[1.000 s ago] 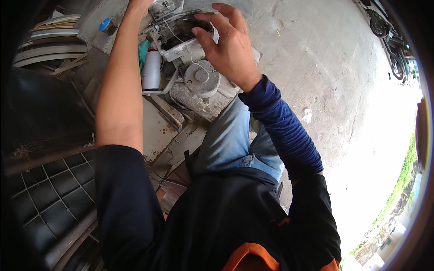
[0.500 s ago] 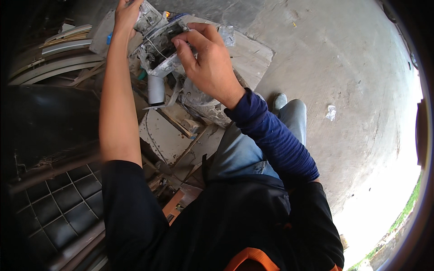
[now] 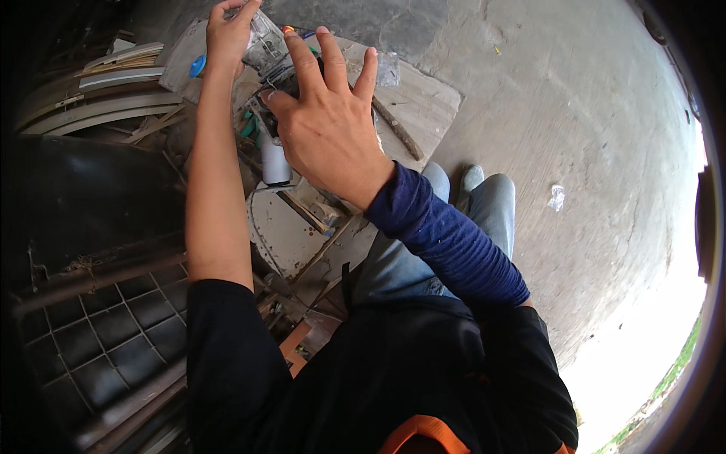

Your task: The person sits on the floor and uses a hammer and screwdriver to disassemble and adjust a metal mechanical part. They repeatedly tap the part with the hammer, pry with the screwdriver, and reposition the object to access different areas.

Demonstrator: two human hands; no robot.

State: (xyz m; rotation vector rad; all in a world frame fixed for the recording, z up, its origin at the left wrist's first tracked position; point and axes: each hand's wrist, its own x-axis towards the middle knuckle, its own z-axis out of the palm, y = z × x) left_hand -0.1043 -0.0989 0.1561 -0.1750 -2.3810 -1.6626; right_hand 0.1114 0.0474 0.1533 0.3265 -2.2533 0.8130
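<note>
A worn grey metal machine is being attended by two bare hands in front of a person in jeans. At the machine's left edge, the raised part is being met by the left hand, its fingers partly bent; whether anything is being gripped cannot be told. The machine's nearer portion is being largely hidden by the right hand, whose fingers are being held spread, with nothing being grasped; whether the thumb is touching metal cannot be told. On the person's side of the machine, a white cylinder is being seen. Left of the machine, a blue lid is being shown, with curved strips being kept piled farther out. Right of the machine, a wooden stick is being supported by a pale board.
</note>
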